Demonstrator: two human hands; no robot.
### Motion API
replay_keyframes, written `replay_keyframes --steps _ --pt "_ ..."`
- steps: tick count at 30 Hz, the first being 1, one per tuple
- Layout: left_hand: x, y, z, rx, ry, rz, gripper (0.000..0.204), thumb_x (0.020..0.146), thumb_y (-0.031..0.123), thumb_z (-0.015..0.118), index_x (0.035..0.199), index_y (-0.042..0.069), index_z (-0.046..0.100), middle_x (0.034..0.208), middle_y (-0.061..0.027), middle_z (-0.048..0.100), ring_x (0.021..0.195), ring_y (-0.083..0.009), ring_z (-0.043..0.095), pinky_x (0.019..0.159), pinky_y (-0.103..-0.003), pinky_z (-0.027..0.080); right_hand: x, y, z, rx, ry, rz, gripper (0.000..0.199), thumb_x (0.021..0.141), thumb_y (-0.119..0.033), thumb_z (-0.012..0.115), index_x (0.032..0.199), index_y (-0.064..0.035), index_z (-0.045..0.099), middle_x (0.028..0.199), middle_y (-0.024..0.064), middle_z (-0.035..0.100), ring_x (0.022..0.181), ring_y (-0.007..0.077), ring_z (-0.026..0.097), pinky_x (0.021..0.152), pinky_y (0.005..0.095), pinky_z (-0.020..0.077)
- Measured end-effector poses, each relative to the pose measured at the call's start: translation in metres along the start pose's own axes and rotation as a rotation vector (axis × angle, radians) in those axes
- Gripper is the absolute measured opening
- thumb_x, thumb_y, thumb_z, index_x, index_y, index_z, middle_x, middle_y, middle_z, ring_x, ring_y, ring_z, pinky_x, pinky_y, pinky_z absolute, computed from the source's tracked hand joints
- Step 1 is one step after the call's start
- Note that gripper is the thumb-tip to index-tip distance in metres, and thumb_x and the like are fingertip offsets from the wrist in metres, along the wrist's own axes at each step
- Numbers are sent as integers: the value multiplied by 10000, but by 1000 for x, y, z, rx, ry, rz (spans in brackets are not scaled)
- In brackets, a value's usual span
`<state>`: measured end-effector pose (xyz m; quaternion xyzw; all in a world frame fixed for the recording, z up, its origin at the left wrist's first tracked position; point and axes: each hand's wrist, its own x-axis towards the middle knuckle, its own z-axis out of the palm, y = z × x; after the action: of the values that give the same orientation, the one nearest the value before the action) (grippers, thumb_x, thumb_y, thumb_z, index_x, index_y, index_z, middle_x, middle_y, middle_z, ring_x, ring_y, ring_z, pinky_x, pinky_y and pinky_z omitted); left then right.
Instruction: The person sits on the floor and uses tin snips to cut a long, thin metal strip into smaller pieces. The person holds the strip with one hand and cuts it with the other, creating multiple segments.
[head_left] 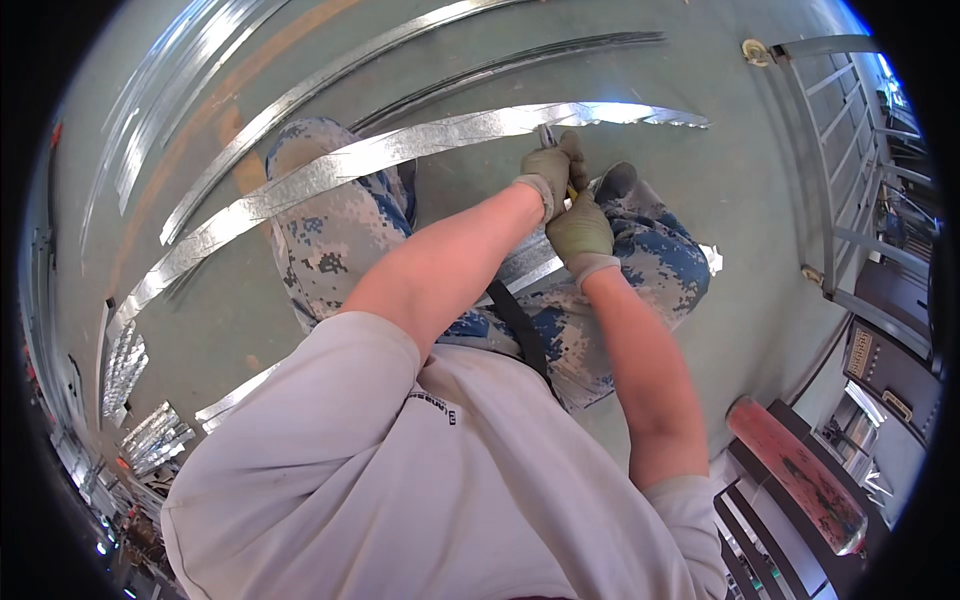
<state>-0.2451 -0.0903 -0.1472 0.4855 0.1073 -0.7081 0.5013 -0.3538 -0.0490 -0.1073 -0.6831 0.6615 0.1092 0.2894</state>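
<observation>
Both my hands wear olive work gloves and are closed close together. My left hand [547, 166] grips what looks like a pair of tin snips [546, 137], whose metal jaws stick out past the glove to the near edge of a long, shiny sheet-metal strip [400, 146]. Just behind it, my right hand [581, 232] is wrapped round the tool's yellow handle end, mostly hidden by the gloves. The strip lies across my left leg and bends away to the left. Cuts and jagged notches mark its right end.
More metal strips [300, 112] lie on the green floor beyond and to the left. Small cut metal pieces [155, 437] are piled at the lower left. A wheeled metal frame [833, 150] stands at the right, near a red cylinder [795, 475] on a dark bench.
</observation>
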Motion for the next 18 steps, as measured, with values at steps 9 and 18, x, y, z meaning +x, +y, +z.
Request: replay_keyframes --steps 9,18 --pt "19 -6 -25 -589 -713 -117 367 1085 415 765 930 112 628 633 26 493 675 -238 554 890 -482 572 -33 -30 -27 -314 191 -41 714 1024 -336 703 1547 76 444 1333 302 720 1146 440 788 879 544 645" --pt "16 -10 -27 -388 -488 -133 337 1088 382 780 1094 59 686 800 -52 639 807 -239 651 924 -480 600 -33 -26 -21 -213 155 16 744 983 -363 765 1515 42 439 1396 309 680 1193 463 766 939 557 636"
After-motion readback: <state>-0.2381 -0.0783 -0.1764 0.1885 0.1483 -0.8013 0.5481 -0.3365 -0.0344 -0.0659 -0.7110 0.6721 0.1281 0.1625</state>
